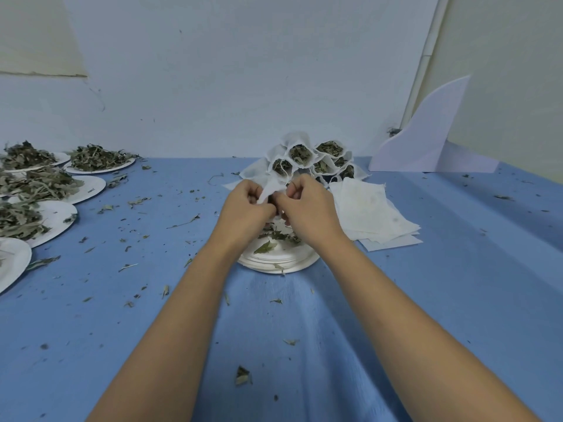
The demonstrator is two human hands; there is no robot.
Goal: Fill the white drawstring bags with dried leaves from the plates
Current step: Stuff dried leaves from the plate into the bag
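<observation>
A pale wall [228,71] is running behind the table and meeting a cream wall [511,86] at the right corner, where a white pipe [426,56] is climbing. A curved white sheet [426,141] is leaning in that corner. A beige patch [36,35] is showing upper left. A blue cloth [457,300] is covering the table, creasing under soft, even light.

Left hand [247,205], right hand [308,205], both pinching a white bag [270,190] (perhaps its drawstring), stacked plates [278,267] beneath, filled bags [300,154] behind
</observation>
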